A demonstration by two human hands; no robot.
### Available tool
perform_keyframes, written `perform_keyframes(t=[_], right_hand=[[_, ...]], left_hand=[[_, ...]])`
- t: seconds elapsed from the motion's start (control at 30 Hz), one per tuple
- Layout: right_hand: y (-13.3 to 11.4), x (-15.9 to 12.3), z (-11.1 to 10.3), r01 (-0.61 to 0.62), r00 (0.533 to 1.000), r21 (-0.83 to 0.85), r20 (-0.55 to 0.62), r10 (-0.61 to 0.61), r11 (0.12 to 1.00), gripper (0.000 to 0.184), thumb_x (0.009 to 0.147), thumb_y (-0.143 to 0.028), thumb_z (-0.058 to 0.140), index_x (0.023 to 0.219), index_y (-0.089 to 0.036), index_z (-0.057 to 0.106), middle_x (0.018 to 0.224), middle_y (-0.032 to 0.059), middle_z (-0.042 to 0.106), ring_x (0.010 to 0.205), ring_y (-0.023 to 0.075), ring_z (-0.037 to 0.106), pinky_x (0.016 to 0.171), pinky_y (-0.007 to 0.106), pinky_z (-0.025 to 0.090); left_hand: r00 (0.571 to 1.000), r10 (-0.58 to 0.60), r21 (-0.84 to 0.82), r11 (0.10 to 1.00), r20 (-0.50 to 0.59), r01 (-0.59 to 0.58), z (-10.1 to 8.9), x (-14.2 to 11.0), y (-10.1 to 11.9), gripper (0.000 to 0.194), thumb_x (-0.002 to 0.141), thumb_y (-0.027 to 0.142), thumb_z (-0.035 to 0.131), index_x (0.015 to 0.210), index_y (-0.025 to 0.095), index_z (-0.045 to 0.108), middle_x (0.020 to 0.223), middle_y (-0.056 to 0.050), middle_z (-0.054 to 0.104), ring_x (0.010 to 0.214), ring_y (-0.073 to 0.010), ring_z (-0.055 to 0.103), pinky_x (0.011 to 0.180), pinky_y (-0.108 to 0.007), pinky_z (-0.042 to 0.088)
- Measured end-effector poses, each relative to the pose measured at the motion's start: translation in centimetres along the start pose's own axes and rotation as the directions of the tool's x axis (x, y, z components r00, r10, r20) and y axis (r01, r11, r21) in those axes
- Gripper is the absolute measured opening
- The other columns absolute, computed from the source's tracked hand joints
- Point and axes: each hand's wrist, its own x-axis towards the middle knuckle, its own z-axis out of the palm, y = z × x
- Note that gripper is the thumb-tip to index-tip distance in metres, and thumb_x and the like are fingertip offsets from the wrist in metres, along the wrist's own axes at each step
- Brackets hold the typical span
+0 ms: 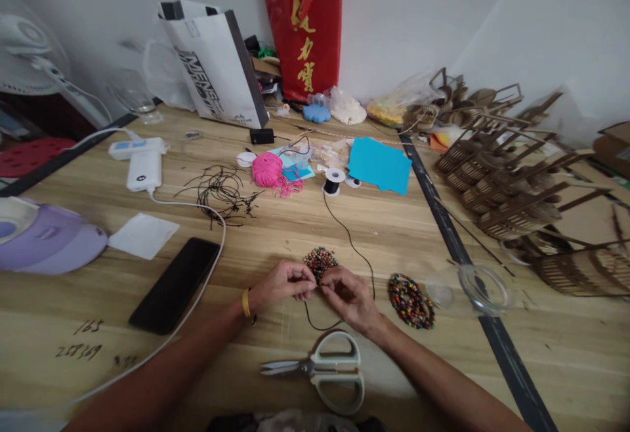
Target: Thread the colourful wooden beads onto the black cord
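My left hand (290,281) and my right hand (348,294) meet fingertip to fingertip over the table, both pinched. A black cord (319,327) loops below them and rises to my left fingers, which grip it. Something tiny and dark sits at my right fingertips, too small to make out. Just beyond the hands lies a pile of loose multicoloured beads (319,260), partly hidden by the fingers. The cord runs back to a white spool (335,176) wound with black cord. Nearer my body, scissors (315,369) lie with blades pointing left. Right of my right hand rests a coil of strung beads (411,301).
Left are a black phone (174,284), a white cable (219,248) and a power bank (144,171). Farther back lie cut black cords (221,189), pink yarn (267,170) and blue sheets (378,164). Woven baskets (512,202) and a clear tubing coil (485,289) are right.
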Motion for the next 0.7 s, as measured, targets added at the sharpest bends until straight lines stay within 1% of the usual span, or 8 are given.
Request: perform_keyframes(t=[0.1, 0.27, 0.53, 0.7], right_hand=[[0.14, -0.01, -0.05, -0.005, 1.0, -0.002, 0.011, 0.005, 1.0, 0.006, 0.088, -0.02, 0.054, 0.09, -0.018, 0.059, 0.079, 0.0053, 0.062, 0.066, 0.014, 0.057, 0.056, 0.024, 0.046], [0.29, 0.01, -0.12, 0.007, 0.999, 0.004, 0.041, -0.007, 1.0, 0.006, 0.089, -0.019, 0.054, 0.091, -0.018, 0.059, 0.08, 0.0057, 0.062, 0.073, 0.0153, 0.059, 0.063, 0.026, 0.048], [0.23, 0.08, -0.08, 0.007, 0.996, 0.007, 0.087, -0.007, 1.0, 0.008, 0.09, -0.022, 0.053, 0.091, -0.018, 0.06, 0.08, 0.0056, 0.062, 0.073, 0.0156, 0.059, 0.065, 0.027, 0.048], [0.16, 0.13, -0.07, 0.012, 0.997, 0.018, 0.082, -0.013, 1.0, 0.009, 0.091, -0.022, 0.052, 0.091, -0.018, 0.06, 0.081, 0.0059, 0.062, 0.075, 0.016, 0.059, 0.066, 0.027, 0.049]], left_hand=[[1.0, -0.005, 0.014, 1.0, -0.01, 0.006, 0.0, 0.06, -0.05, 0.034, 0.073, 0.043, 0.07, 0.076, 0.01, 0.061, 0.057, 0.0, 0.061, 0.051, -0.0083, 0.055, 0.052, -0.019, 0.044], [1.0, -0.003, 0.03, 1.0, -0.006, 0.003, 0.03, 0.08, 0.13, 0.036, 0.072, 0.045, 0.069, 0.075, 0.01, 0.061, 0.058, 0.0, 0.06, 0.052, -0.0084, 0.054, 0.052, -0.02, 0.044], [1.0, 0.017, 0.025, 1.0, 0.008, -0.018, -0.11, 0.14, -0.31, 0.035, 0.072, 0.045, 0.069, 0.076, 0.01, 0.061, 0.058, 0.001, 0.058, 0.052, -0.0079, 0.052, 0.052, -0.019, 0.042], [1.0, 0.023, 0.056, 0.998, 0.014, -0.024, -0.15, 0.15, -0.6, 0.033, 0.074, 0.043, 0.068, 0.077, 0.011, 0.062, 0.06, 0.001, 0.059, 0.054, -0.0086, 0.052, 0.054, -0.02, 0.043]])
